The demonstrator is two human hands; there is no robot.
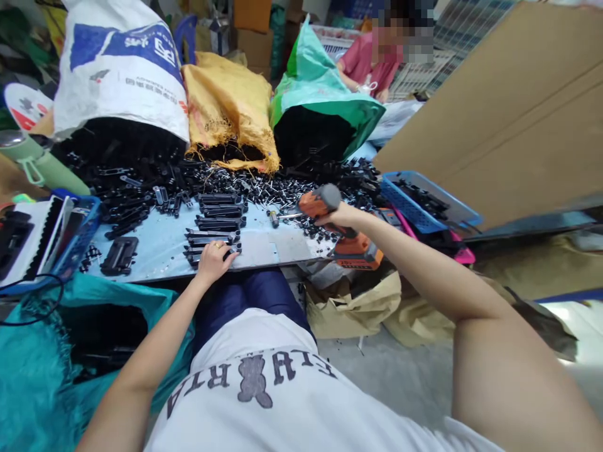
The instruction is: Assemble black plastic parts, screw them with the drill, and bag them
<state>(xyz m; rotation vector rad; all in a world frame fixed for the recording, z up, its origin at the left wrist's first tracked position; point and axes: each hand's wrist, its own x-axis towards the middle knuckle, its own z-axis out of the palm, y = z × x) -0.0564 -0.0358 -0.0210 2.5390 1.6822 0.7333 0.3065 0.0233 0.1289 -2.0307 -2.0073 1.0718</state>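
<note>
My right hand [343,216] is wrapped round the handle of an orange and grey cordless drill [316,202]. The drill's bit points left, low over the worktable, with its tip near the scattered screws. My left hand [217,258] rests at the table's front edge, its fingers closed on the right end of a long black plastic part [195,257]. More such black parts [219,210] lie side by side in a column beyond that hand. Loose small screws [277,188] are heaped behind them. My left fingertips partly cover the part they grip.
White [127,75], yellow [230,100] and green [330,94] sacks stand along the back, spilling black parts. Blue baskets sit left [89,232] and right [433,201]. A green bottle [42,163] leans at left. A co-worker in a pink shirt [372,63] is behind.
</note>
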